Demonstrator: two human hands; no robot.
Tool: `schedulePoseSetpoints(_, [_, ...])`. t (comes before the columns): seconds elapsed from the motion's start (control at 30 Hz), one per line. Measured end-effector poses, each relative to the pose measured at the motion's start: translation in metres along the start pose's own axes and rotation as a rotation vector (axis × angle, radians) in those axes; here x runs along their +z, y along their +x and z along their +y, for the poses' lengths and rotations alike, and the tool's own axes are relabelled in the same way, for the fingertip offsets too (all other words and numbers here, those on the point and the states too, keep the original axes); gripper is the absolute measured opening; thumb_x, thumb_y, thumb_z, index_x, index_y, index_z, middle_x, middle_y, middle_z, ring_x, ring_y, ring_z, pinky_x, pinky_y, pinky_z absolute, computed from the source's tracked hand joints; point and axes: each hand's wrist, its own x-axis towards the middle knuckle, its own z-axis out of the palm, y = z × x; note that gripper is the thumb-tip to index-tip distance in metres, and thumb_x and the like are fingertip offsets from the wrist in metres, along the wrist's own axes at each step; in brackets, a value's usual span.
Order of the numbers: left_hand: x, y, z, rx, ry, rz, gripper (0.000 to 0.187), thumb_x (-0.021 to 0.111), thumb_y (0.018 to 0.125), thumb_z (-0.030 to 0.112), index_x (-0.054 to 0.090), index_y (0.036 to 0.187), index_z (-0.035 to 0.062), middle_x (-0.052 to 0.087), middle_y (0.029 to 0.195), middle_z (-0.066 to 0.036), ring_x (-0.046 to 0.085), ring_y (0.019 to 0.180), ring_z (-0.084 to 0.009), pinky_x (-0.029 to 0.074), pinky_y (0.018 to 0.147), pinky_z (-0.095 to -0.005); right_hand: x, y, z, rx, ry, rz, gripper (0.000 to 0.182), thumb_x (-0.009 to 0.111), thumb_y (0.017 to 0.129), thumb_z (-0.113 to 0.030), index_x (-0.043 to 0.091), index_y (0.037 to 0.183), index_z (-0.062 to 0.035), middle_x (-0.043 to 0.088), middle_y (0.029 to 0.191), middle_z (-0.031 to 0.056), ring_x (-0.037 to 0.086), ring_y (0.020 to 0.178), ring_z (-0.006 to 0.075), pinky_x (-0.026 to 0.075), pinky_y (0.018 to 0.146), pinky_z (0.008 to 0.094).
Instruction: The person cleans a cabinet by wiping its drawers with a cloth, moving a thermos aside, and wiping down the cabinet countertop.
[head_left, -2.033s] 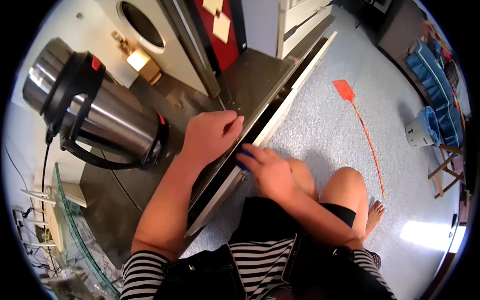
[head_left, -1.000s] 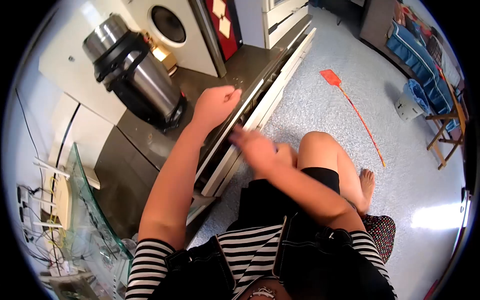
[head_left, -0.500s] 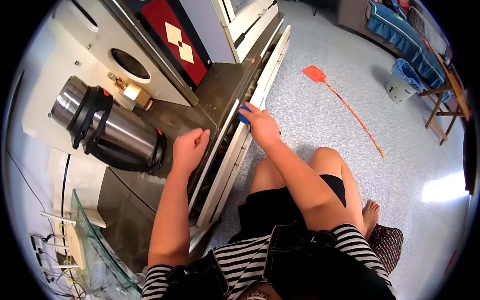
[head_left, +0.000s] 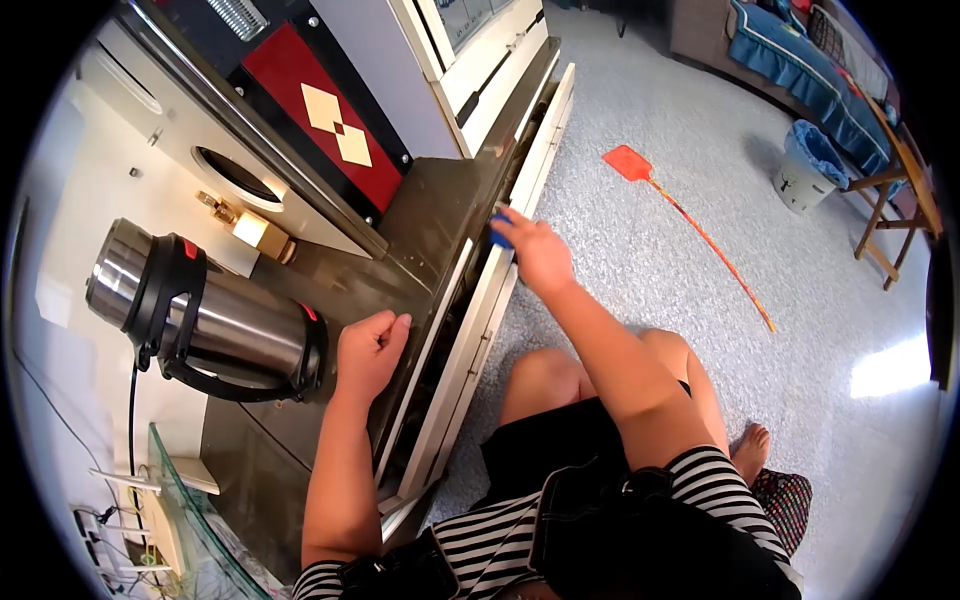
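Note:
My right hand (head_left: 543,256) is closed around a small blue pad (head_left: 501,231), perhaps a sponge, pressed at the top edge of a pulled-out white drawer (head_left: 470,340). Most of the pad is covered by my fingers. The drawer's dark inside shows as a narrow gap along the cabinet. My left hand (head_left: 370,352) is curled in a fist over the front of the dark cabinet top (head_left: 425,205), with nothing showing in it. Left of the fist, a large steel thermos jug (head_left: 250,330) with a black handle stands on that top.
Behind the jug are a small lit box (head_left: 258,232) and a white speaker panel with a round opening. A glass shelf (head_left: 190,500) and cables lie at lower left. An orange fly swatter (head_left: 628,164) is on the floor, with a bin (head_left: 805,170) and wooden stool (head_left: 893,190) further right.
The view has shifted, so the jug and cabinet appear lower. My right hand stays on the blue pad at the drawer edge, now slightly further right and lower. My left fist remains closed.

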Motion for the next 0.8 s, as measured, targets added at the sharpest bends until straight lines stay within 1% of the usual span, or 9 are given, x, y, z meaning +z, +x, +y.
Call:
schedulePoseSetpoints(0.1, [-0.002, 0.001, -0.002, 0.01, -0.04, 0.0, 0.041, 0.07, 0.098, 0.016, 0.045, 0.07, -0.0001, 0.033, 0.058, -0.009, 0.028, 0.055, -0.0153, 0.03, 0.049, -0.033, 0.003, 0.019, 0.004, 0.109, -0.023, 0.01, 0.063, 0.06, 0.08, 0.009, 0.066, 0.136, -0.0205, 0.053, 0.155, -0.0005, 0.065, 0.099, 0.0342, 0.06, 0.088, 0.0416])
schedulePoseSetpoints(0.2, [-0.002, 0.001, -0.001, 0.007, -0.047, -0.02, 0.041, 0.07, 0.098, 0.015, 0.043, 0.07, -0.0001, 0.032, 0.059, -0.008, 0.028, 0.056, -0.0142, 0.029, 0.049, -0.0328, 0.012, -0.014, -0.03, 0.214, 0.101, 0.048, 0.069, 0.058, 0.081, 0.011, 0.057, 0.146, -0.0126, 0.048, 0.159, 0.0112, 0.063, 0.1, 0.04, 0.057, 0.093, 0.0469])
schedulePoseSetpoints(0.23, [-0.002, 0.001, 0.0, -0.003, -0.021, -0.029, 0.041, 0.07, 0.098, 0.014, 0.042, 0.071, -0.0001, 0.031, 0.059, -0.007, 0.028, 0.056, -0.0135, 0.029, 0.049, -0.0326, 0.009, -0.033, -0.045, 0.18, 0.139, -0.011, 0.07, 0.06, 0.081, 0.009, 0.053, 0.148, -0.0077, 0.041, 0.162, 0.0155, 0.062, 0.101, 0.0422, 0.057, 0.093, 0.0464])
schedulePoseSetpoints(0.33, [-0.001, 0.0, 0.002, -0.024, -0.001, -0.021, 0.043, 0.07, 0.098, 0.014, 0.041, 0.07, -0.0002, 0.031, 0.06, -0.007, 0.027, 0.058, -0.0129, 0.029, 0.049, -0.0322, 0.033, -0.097, -0.08, 0.106, 0.411, 0.002, 0.093, 0.065, 0.084, 0.005, 0.019, 0.163, -0.0028, 0.012, 0.169, 0.0294, 0.052, 0.11, 0.0533, 0.044, 0.106, 0.0568])
schedulePoseSetpoints(0.47, [0.005, -0.002, 0.006, -0.047, 0.026, 0.008, 0.042, 0.071, 0.097, 0.017, 0.043, 0.07, -0.0003, 0.034, 0.058, -0.01, 0.031, 0.053, -0.0178, 0.031, 0.049, -0.034, 0.044, -0.097, -0.065, 0.234, 0.635, 0.027, 0.082, 0.063, 0.088, 0.007, 0.025, 0.16, 0.0026, 0.018, 0.168, 0.0303, 0.045, 0.131, 0.0538, 0.037, 0.117, 0.0517])
schedulePoseSetpoints(0.57, [0.011, 0.003, 0.02, -0.033, 0.312, 0.036, 0.039, 0.071, 0.096, 0.02, 0.049, 0.069, 0.0018, 0.047, 0.059, -0.015, 0.043, 0.051, -0.0341, 0.038, 0.05, -0.0396, 0.07, -0.059, -0.032, 0.352, 0.653, 0.094, 0.075, 0.061, 0.089, 0.006, 0.031, 0.158, 0.0043, 0.025, 0.165, 0.0317, 0.038, 0.144, 0.05, 0.033, 0.121, 0.0484])
schedulePoseSetpoints(0.6, [0.012, 0.004, 0.02, -0.034, 0.318, 0.03, 0.039, 0.071, 0.096, 0.02, 0.049, 0.069, 0.0018, 0.047, 0.059, -0.015, 0.043, 0.051, -0.0341, 0.038, 0.05, -0.0396, 0.083, -0.05, -0.02, 0.416, 0.62, 0.109, 0.072, 0.061, 0.09, 0.005, 0.033, 0.157, 0.0047, 0.028, 0.164, 0.0322, 0.034, 0.148, 0.0476, 0.031, 0.123, 0.0469])
schedulePoseSetpoints(0.7, [0.015, 0.003, 0.02, -0.038, 0.354, 0.056, 0.037, 0.07, 0.095, 0.019, 0.05, 0.069, 0.0023, 0.048, 0.059, -0.015, 0.045, 0.05, -0.0337, 0.039, 0.05, -0.0396, 0.109, -0.022, 0.015, 0.571, 0.628, 0.052, 0.07, 0.061, 0.092, 0.003, 0.034, 0.156, 0.0046, 0.031, 0.162, 0.0323, 0.038, 0.145, 0.0503, 0.033, 0.122, 0.0473])
schedulePoseSetpoints(0.8, [0.016, 0.005, 0.019, -0.022, 0.391, 0.079, 0.036, 0.07, 0.095, 0.018, 0.051, 0.069, 0.0025, 0.049, 0.059, -0.015, 0.048, 0.05, -0.0339, 0.04, 0.05, -0.0396, 0.118, -0.027, 0.005, 0.558, 0.568, 0.065, 0.07, 0.061, 0.092, 0.002, 0.034, 0.157, 0.0042, 0.033, 0.162, 0.032, 0.04, 0.143, 0.0513, 0.034, 0.121, 0.0493])
